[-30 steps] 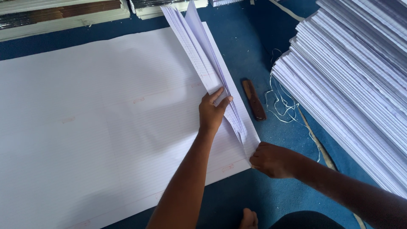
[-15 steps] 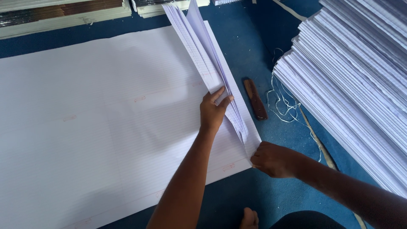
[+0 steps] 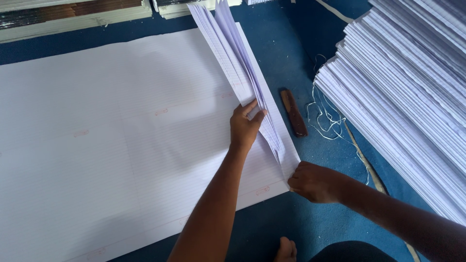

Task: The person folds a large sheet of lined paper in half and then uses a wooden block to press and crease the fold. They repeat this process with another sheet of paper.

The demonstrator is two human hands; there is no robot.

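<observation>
The left hand (image 3: 246, 127) clamps the raised bundle of white ruled paper sheets (image 3: 233, 53); the right hand (image 3: 313, 182), at five o'clock, pinches its near corner. A brown wooden stick (image 3: 293, 112) lies at three o'clock.

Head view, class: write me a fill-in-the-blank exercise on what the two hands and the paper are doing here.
1. The left hand grips a raised bundle of ruled ____.
2. The right hand presses the big sheet's near ____.
3. The brown wooden tool lies on the ____ mat.
4. The white thread lies between the tool and the tall paper ____, to the right.

Missing words: paper; corner; blue; stack
</observation>
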